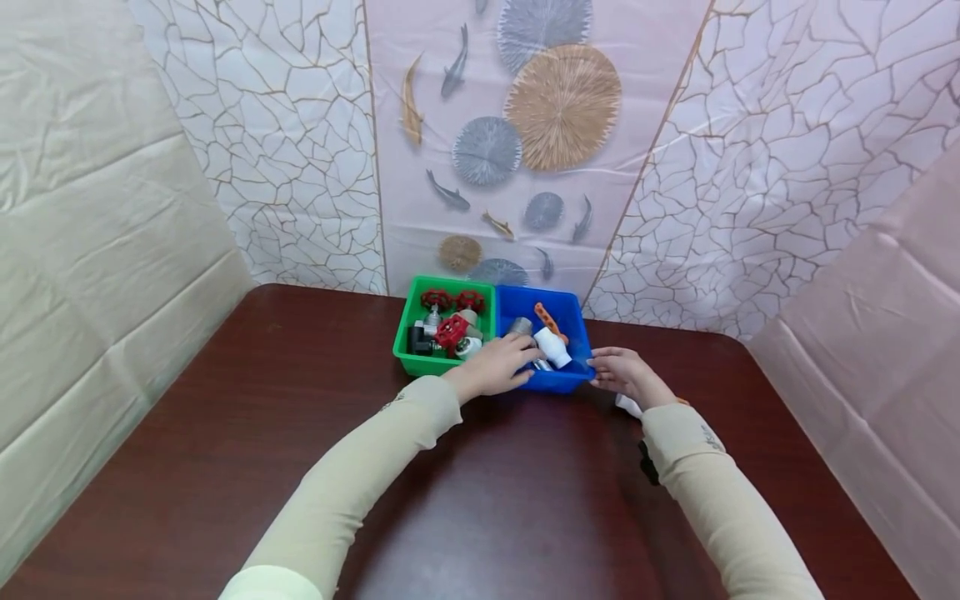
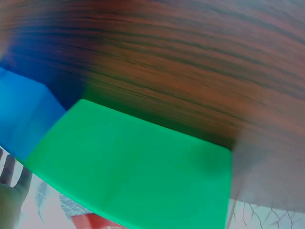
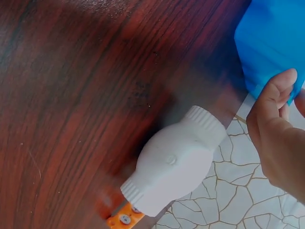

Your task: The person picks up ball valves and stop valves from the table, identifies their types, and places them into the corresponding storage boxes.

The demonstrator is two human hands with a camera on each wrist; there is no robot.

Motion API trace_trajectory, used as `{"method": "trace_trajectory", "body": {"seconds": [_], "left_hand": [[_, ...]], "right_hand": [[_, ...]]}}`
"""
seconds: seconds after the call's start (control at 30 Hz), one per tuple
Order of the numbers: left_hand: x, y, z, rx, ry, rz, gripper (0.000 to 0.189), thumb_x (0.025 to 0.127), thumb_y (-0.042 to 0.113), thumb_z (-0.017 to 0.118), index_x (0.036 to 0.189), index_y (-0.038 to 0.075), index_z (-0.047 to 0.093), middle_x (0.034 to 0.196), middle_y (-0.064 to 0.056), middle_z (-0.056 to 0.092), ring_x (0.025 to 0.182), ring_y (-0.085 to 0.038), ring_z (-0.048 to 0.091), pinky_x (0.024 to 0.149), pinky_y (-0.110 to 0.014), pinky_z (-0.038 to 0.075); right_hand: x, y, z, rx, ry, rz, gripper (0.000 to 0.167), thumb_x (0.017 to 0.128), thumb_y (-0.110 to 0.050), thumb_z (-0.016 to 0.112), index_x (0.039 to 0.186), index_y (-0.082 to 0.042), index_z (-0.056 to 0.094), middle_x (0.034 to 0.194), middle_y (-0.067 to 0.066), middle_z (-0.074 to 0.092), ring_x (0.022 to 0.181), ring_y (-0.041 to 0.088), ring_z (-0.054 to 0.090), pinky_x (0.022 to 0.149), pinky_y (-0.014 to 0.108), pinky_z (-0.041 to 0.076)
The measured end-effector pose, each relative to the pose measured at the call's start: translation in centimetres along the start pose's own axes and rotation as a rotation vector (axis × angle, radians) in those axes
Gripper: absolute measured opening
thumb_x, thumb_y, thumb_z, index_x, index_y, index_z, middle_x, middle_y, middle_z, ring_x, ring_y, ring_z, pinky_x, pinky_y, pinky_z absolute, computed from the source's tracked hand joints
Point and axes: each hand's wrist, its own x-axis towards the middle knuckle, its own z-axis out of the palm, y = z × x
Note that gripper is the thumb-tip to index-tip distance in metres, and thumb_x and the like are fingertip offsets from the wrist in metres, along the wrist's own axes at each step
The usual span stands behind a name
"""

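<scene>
My left hand reaches over the front of the blue bin, its fingers at a grey threaded fitting. In the left wrist view those fingers look extended and spread above the bin rim. A white plastic valve and an orange handle lie inside the blue bin. At that bin's right corner, my right hand pinches the rim between thumb and fingers; the right wrist view shows the thumb against the outer wall.
Left of the blue bin, a green bin holds several valves with red handwheels. Under my right forearm, a white ball valve with an orange handle lies on the dark wooden table, near a black item. Patterned cloth hangs behind.
</scene>
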Motion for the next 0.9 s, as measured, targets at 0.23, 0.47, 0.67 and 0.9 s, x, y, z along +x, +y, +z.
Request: {"method": "trace_trajectory", "body": {"seconds": [0.23, 0.47, 0.67, 0.9], "left_hand": [[-1.8, -1.2, -0.1, 0.097, -0.044, 0.109, 0.050, 0.097, 0.038, 0.049, 0.143, 0.021, 0.041, 0.144, -0.006, 0.043, 0.135, -0.024, 0.037, 0.111, -0.046, 0.032], [-3.6, -3.0, 0.3, 0.110, 0.000, 0.190, 0.062, 0.094, 0.042, 0.052, 0.148, 0.020, 0.031, 0.150, -0.011, 0.037, 0.140, -0.028, 0.029, 0.115, -0.048, 0.025], [-4.7, -4.4, 0.6, 0.122, 0.013, 0.225, 0.072, 0.091, 0.045, 0.057, 0.150, 0.018, 0.026, 0.153, -0.012, 0.030, 0.142, -0.031, 0.026, 0.116, -0.048, 0.022], [-5.8, -5.9, 1.3, 0.168, 0.003, 0.270, 0.078, 0.090, 0.047, 0.057, 0.151, 0.014, 0.022, 0.155, -0.012, 0.026, 0.143, -0.031, 0.024, 0.117, -0.046, 0.019]], "right_hand": [[-0.2, 0.6, -0.5, 0.001, -0.068, -0.023, 0.049, 0.100, -0.015, 0.042, 0.140, 0.010, 0.030, 0.078, 0.000, 0.059, 0.068, 0.008, 0.060, 0.071, 0.024, 0.056], [-0.8, 0.9, -1.0, -0.050, -0.164, -0.082, 0.052, 0.102, -0.022, 0.037, 0.140, 0.012, 0.025, 0.079, 0.000, 0.058, 0.075, 0.010, 0.063, 0.075, 0.023, 0.056], [-1.6, 1.0, -1.2, -0.143, -0.157, -0.149, 0.050, 0.102, -0.022, 0.038, 0.136, 0.014, 0.030, 0.083, 0.002, 0.060, 0.073, 0.008, 0.062, 0.075, 0.026, 0.056], [-2.6, 1.4, -2.0, -0.258, -0.103, -0.277, 0.046, 0.101, -0.018, 0.042, 0.131, 0.016, 0.038, 0.086, 0.005, 0.061, 0.069, 0.009, 0.061, 0.073, 0.030, 0.057]]}}
